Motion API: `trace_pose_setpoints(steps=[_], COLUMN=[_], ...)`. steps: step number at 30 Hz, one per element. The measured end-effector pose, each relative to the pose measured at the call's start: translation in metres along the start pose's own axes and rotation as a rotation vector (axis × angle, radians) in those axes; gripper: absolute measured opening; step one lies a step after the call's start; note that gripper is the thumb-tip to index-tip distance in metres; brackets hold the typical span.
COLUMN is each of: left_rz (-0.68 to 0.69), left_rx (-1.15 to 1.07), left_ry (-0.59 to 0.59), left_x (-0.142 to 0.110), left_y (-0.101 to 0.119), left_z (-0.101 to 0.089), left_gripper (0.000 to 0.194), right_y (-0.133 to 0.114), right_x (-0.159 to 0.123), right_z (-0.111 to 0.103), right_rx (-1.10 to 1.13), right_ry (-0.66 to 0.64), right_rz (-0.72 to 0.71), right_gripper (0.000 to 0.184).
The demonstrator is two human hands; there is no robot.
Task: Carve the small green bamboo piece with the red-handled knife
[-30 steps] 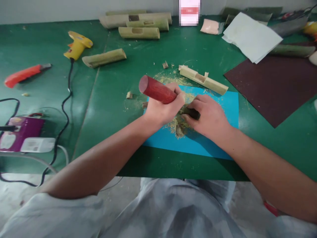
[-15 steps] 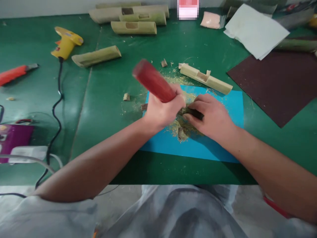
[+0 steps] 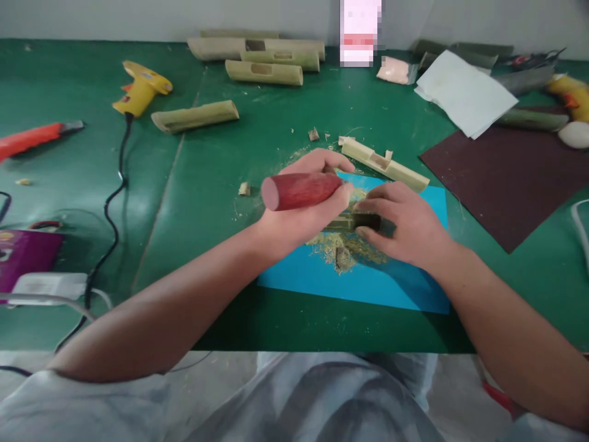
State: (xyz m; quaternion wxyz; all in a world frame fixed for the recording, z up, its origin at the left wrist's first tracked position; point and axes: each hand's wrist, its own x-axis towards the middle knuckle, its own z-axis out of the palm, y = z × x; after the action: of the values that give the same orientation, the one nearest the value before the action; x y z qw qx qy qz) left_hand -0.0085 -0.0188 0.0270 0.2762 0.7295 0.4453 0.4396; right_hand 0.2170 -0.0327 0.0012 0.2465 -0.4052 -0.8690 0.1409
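My left hand [image 3: 294, 226] is closed around a tool with a thick red wooden handle [image 3: 299, 191], lying nearly level and pointing right. The working end of this tool is hidden by my fingers and thumb. To its right, my right hand [image 3: 407, 221] grips a short bamboo piece [image 3: 341, 222] between thumb and fingers. That piece has a dark hollow and rests over a blue sheet [image 3: 391, 288]. Shavings [image 3: 363, 248] and a small chip [image 3: 341, 259] lie around it. Just behind my hands sits a pale notched bamboo piece [image 3: 405, 174].
Several cut bamboo pieces [image 3: 264, 72] line the back, another [image 3: 196, 116] nearer. On the left are a yellow glue gun [image 3: 140, 91], its black cord, an orange-handled cutter [image 3: 32, 140] and a purple box [image 3: 30, 258]. White paper [image 3: 464, 92] overlaps a dark brown sheet [image 3: 501, 190] at right.
The red handle has swung from steeply raised to nearly level, and my left fingers have loosened somewhat. More of the bamboo piece now shows between my hands. The whole view has shifted slightly.
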Motion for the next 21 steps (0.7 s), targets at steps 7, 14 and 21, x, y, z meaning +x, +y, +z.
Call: trace_pose_setpoints(steps=[7, 14, 21], left_rz=[0.049, 0.119, 0.214], left_rx=[0.287, 0.589, 0.4], left_ry=[-0.068, -0.087, -0.001], left_x=[-0.004, -0.006, -0.013], left_y=[-0.001, -0.008, -0.006], left_z=[0.0, 0.009, 0.004], left_gripper=[0.053, 0.065, 0.032], right_y=[-0.035, -0.058, -0.032], right_x=[0.015, 0.029, 0.039], right_z=[-0.012, 0.001, 0.007], right_rx=[0.201, 0.166, 0.165], right_ry=[0.301, 0.286, 0.654], right_rz=[0.05, 0.122, 0.44], right_gripper=[0.053, 0.025, 0.03])
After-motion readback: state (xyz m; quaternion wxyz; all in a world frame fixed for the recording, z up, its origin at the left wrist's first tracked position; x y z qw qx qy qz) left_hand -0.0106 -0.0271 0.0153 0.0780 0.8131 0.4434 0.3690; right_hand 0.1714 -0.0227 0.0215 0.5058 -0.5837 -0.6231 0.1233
